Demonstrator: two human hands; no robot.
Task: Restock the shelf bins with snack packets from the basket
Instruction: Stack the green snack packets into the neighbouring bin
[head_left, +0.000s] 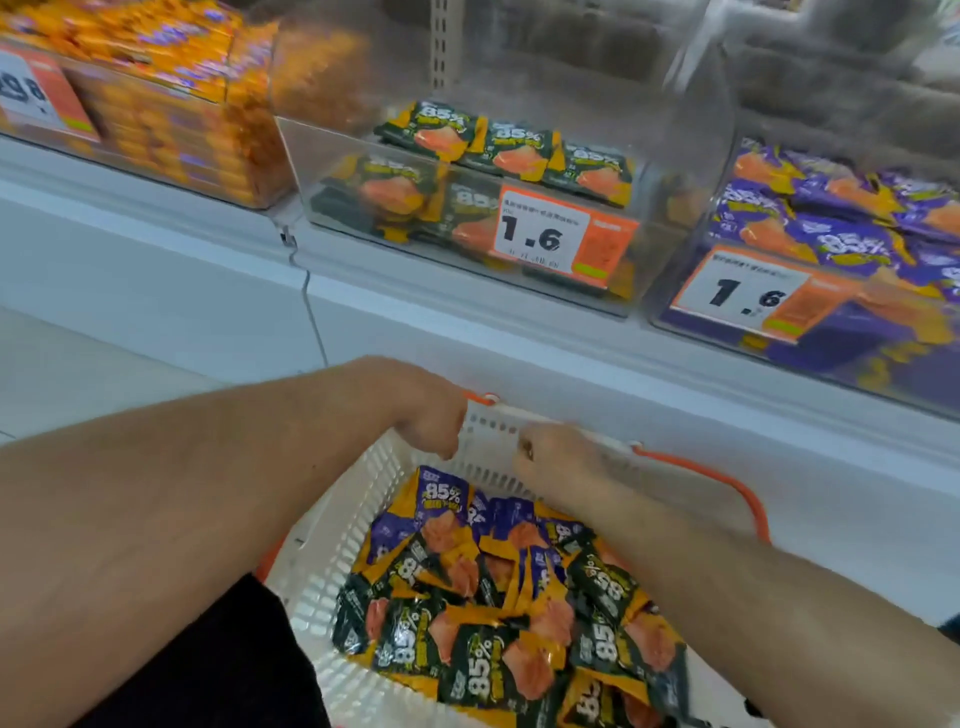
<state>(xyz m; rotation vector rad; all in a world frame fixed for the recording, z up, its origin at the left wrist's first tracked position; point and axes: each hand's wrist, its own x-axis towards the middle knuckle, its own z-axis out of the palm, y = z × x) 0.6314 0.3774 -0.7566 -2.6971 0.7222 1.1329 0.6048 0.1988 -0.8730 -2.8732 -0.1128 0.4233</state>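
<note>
Both hands, left and right, gripped the basket rim (no packet picked), so many snack packets waited inside, and the middle bin looked half full.

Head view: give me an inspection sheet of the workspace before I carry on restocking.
Surface: white shelf ledge carrying clear bins.
Job's things: white basket holds mixed dark green packets and purple packets; middle bin partly filled with dark green packets; right bin well filled with purple ones.
Clutter: left bin of orange packets; price tags reading 1.6 on the middle and right bins.
Grippers: left hand and right hand both at the basket's far rim, fingers curled on it; no packet held.
Cables: nothing seen; only the orange basket handle.
Surroundings: blurred upper bins behind.
</note>
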